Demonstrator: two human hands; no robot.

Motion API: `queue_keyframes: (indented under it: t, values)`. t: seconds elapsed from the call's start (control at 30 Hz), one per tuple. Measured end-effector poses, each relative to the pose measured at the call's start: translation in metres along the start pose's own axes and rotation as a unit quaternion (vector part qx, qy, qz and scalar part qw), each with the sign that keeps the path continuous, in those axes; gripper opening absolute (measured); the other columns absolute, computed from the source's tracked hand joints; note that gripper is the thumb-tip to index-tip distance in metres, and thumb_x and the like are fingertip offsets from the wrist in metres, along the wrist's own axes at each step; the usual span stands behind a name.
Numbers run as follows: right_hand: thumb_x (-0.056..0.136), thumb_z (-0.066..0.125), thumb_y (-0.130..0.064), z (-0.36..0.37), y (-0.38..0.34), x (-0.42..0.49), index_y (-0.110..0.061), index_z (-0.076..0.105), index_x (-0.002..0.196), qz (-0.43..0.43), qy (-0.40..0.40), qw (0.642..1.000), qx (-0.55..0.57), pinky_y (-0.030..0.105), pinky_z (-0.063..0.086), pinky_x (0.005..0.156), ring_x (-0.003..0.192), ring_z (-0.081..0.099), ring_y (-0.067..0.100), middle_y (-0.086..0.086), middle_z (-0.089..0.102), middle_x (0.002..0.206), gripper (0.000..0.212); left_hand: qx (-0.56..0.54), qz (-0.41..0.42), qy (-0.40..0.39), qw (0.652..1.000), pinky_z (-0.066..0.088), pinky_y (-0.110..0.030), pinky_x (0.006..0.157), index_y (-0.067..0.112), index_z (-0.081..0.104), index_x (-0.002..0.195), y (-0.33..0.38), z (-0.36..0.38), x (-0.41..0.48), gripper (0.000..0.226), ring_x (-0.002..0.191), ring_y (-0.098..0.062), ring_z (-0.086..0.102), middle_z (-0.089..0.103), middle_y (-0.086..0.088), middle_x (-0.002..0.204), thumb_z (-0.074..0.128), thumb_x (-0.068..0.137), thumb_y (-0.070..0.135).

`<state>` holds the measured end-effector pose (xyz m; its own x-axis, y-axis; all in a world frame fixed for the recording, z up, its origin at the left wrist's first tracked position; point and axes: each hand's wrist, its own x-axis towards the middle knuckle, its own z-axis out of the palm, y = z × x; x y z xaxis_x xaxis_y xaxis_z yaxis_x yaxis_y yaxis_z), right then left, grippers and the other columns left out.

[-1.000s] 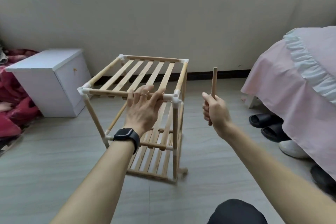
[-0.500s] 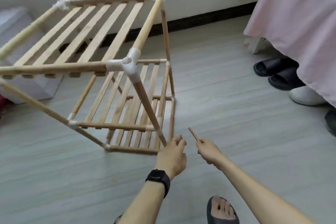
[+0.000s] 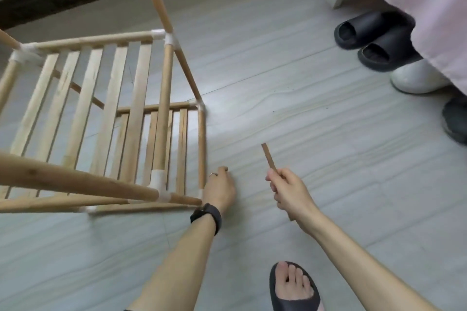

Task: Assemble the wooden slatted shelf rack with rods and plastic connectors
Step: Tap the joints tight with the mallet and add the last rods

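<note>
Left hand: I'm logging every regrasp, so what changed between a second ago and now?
The left hand left the top front rail of the rack and dropped to its bottom corner near the floor; whether it grips there is unclear. The right hand came down too, tilting its short rod. Unchanged: the right hand holds that rod, and the rack stands in place.

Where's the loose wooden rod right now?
Head view, right of centre: the rod is gripped in the right hand, beside the left hand by the near bottom corner of the rack.
</note>
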<state>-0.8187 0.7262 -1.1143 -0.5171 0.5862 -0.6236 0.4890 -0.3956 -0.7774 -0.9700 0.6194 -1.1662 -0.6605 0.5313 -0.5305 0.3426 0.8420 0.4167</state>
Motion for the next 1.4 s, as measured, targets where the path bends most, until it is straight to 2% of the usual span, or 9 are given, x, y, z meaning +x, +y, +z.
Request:
queue_keyframes:
  t: [0.1, 0.17, 0.3, 0.73, 0.97, 1.1, 1.23, 1.33, 1.4]
  values:
    - [0.092, 0.066, -0.046, -0.009, -0.043, -0.019, -0.028, 0.042, 0.055, -0.045, 0.035, 0.978, 0.200, 0.027, 0.031, 0.053, 0.048, 0.033, 0.011, -0.008, 0.032, 0.054, 0.048, -0.489, -0.088, -0.137, 0.857, 0.052, -0.027, 0.066, 0.011, 0.060, 0.122, 0.037, -0.032, -0.028, 0.021, 0.077, -0.018, 0.065, 0.067, -0.008, 0.106, 0.051, 0.104, 0.016]
    - [0.092, 0.058, -0.053, -0.015, -0.077, -0.034, -0.028, 0.038, 0.046, -0.081, 0.047, 0.947, 0.308, 0.027, 0.037, 0.063, 0.050, 0.041, 0.011, -0.007, 0.037, 0.052, 0.056, -0.582, -0.065, -0.194, 0.787, 0.049, -0.025, 0.060, 0.011, 0.066, 0.117, 0.061, -0.055, -0.054, 0.020, 0.069, -0.017, 0.060, 0.065, -0.005, 0.098, 0.055, 0.101, 0.016]
    - [0.090, 0.045, -0.074, -0.015, -0.136, -0.076, -0.026, 0.052, 0.047, -0.181, 0.090, 0.942, 0.269, 0.023, 0.037, 0.048, 0.046, 0.040, 0.009, -0.003, 0.052, 0.063, 0.064, -0.619, -0.004, -0.209, 0.757, 0.030, -0.021, 0.049, 0.019, 0.063, 0.088, 0.094, -0.103, -0.111, 0.017, 0.052, -0.012, 0.040, 0.047, 0.000, 0.083, 0.053, 0.100, 0.026]
    - [0.098, 0.058, -0.055, 0.018, -0.188, -0.202, -0.020, 0.057, 0.054, -0.324, 0.124, 0.891, 0.291, 0.025, 0.043, 0.038, 0.037, 0.047, 0.014, -0.001, 0.055, 0.051, 0.056, -0.535, 0.185, -0.029, 0.824, 0.035, -0.025, 0.052, 0.009, 0.052, 0.107, 0.123, -0.207, -0.256, 0.029, 0.052, -0.013, 0.046, 0.043, -0.008, 0.092, 0.035, 0.109, 0.032]
    - [0.098, 0.054, -0.054, 0.034, -0.206, -0.247, -0.024, 0.056, 0.055, -0.445, 0.147, 0.852, 0.233, 0.026, 0.045, 0.039, 0.036, 0.051, 0.018, -0.001, 0.054, 0.050, 0.052, -0.526, 0.216, 0.065, 0.820, 0.033, -0.030, 0.055, 0.008, 0.048, 0.112, 0.129, -0.221, -0.298, 0.030, 0.053, -0.016, 0.041, 0.045, -0.005, 0.068, 0.030, 0.110, 0.032]
    - [0.099, 0.054, -0.049, 0.051, -0.213, -0.255, -0.016, 0.057, 0.064, -0.393, 0.130, 0.854, 0.316, 0.026, 0.048, 0.041, 0.040, 0.052, 0.012, -0.003, 0.054, 0.052, 0.048, -0.511, 0.226, 0.114, 0.821, 0.039, -0.031, 0.058, 0.012, 0.045, 0.114, 0.127, -0.231, -0.316, 0.028, 0.059, -0.016, 0.045, 0.048, -0.004, 0.067, 0.031, 0.110, 0.036]
    - [0.101, 0.058, -0.044, 0.068, -0.211, -0.256, -0.015, 0.064, 0.069, -0.329, 0.013, 0.904, 0.273, 0.029, 0.054, 0.059, 0.059, 0.061, 0.012, -0.003, 0.062, 0.060, 0.044, -0.360, 0.245, 0.179, 0.882, 0.051, -0.045, 0.090, 0.014, 0.036, 0.132, 0.102, -0.259, -0.325, 0.032, 0.095, -0.035, 0.060, 0.051, -0.030, 0.110, 0.031, 0.110, 0.037]
    - [0.100, 0.059, -0.043, 0.072, -0.225, -0.270, -0.019, 0.073, 0.073, -0.312, -0.070, 0.907, 0.274, 0.033, 0.053, 0.074, 0.080, 0.068, 0.017, 0.001, 0.069, 0.077, 0.038, -0.329, 0.292, 0.198, 0.876, 0.054, -0.025, 0.072, 0.015, 0.045, 0.123, 0.085, -0.290, -0.335, 0.025, 0.079, -0.016, 0.060, 0.050, -0.020, 0.099, 0.037, 0.109, 0.034]
    - [0.103, 0.055, -0.040, 0.070, -0.253, -0.281, -0.015, 0.066, 0.076, -0.272, -0.116, 0.866, 0.404, 0.029, 0.055, 0.065, 0.067, 0.067, 0.015, 0.004, 0.066, 0.072, 0.038, -0.302, 0.318, 0.213, 0.873, 0.048, -0.014, 0.061, 0.019, 0.053, 0.117, 0.077, -0.314, -0.340, 0.029, 0.070, -0.001, 0.056, 0.053, -0.004, 0.095, 0.038, 0.107, 0.041]
